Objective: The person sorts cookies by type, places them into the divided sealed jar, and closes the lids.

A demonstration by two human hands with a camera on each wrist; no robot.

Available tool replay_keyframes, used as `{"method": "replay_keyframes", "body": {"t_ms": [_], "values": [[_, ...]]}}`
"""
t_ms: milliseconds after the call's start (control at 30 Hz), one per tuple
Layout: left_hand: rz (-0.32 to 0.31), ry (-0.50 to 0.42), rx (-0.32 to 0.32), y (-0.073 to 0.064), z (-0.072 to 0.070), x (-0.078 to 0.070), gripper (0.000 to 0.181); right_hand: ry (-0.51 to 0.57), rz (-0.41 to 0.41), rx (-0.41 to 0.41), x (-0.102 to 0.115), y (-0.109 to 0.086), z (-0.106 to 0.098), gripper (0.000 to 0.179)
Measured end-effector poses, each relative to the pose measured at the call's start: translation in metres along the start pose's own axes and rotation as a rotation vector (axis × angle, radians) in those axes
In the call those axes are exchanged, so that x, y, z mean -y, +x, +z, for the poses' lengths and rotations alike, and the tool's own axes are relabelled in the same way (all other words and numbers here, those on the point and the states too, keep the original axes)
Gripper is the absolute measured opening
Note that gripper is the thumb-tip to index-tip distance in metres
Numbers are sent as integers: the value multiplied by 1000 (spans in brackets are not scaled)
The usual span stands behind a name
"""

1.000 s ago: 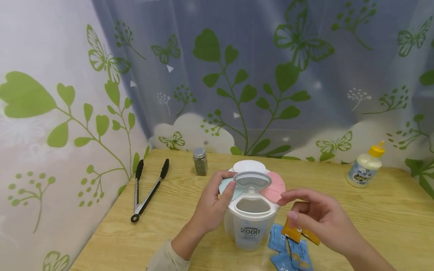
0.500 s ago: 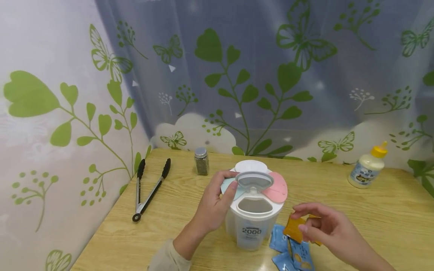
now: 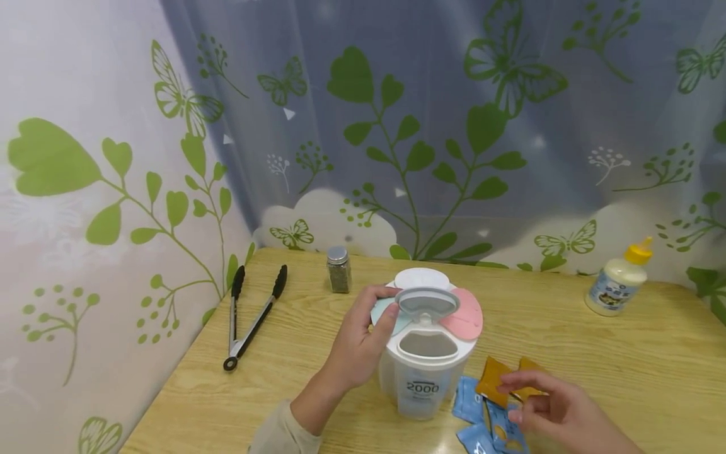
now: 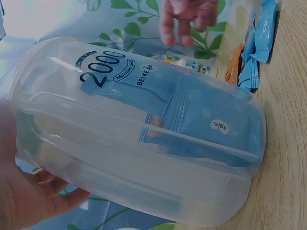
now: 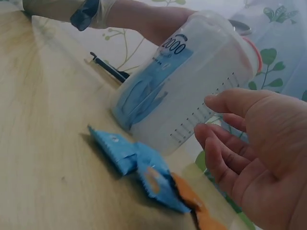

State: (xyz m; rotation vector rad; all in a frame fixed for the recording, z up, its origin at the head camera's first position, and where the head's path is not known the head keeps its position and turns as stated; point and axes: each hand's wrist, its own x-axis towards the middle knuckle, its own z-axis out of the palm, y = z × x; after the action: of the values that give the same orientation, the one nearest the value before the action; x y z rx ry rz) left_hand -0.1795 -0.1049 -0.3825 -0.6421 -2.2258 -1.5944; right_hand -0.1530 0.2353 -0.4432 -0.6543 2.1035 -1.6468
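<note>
A clear divided food storage container [image 3: 422, 394], marked 2000, stands upright on the table. Its round white lid has a pink flap, a pale teal flap and a raised grey-rimmed flap [image 3: 428, 302] over the front compartment. My left hand [image 3: 357, 343] grips the lid's left side, thumb on top. Through the wall in the left wrist view, blue snack packets [image 4: 216, 120] show inside. My right hand [image 3: 553, 407], fingers loosely bent and holding nothing, is over the small pile at right: blue packets [image 3: 467, 400] and orange packets [image 3: 493, 380]. In the right wrist view its fingertips are apart from the packets.
Metal tongs with black tips [image 3: 249, 321] lie spread at the left. A spice jar [image 3: 338, 271] stands behind the container, near the table's back edge. A squeeze bottle with a yellow cap [image 3: 616, 280] stands at the back right. A patterned curtain [image 3: 317, 139] hangs behind.
My right hand has moved away from the container's lid, down and to the right, to the packets. The left hand keeps its grip on the container.
</note>
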Motion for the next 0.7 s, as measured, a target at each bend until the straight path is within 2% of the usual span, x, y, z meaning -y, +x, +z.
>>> {"method": "replay_keyframes", "body": {"t_ms": [33,200,400,700], "values": [[-3,-1,0,0,0,0,23,19,9,19,-4,0,0,38],[-16,-1,1,0,-2,1,23,118,-58,115,-22,3,2,41],[-13,3,-2,0,0,1,23,46,-33,107,-30,3,3,42],[-29,-11,8,0,-2,0,23,-104,-132,88,-47,0,-3,42]]}}
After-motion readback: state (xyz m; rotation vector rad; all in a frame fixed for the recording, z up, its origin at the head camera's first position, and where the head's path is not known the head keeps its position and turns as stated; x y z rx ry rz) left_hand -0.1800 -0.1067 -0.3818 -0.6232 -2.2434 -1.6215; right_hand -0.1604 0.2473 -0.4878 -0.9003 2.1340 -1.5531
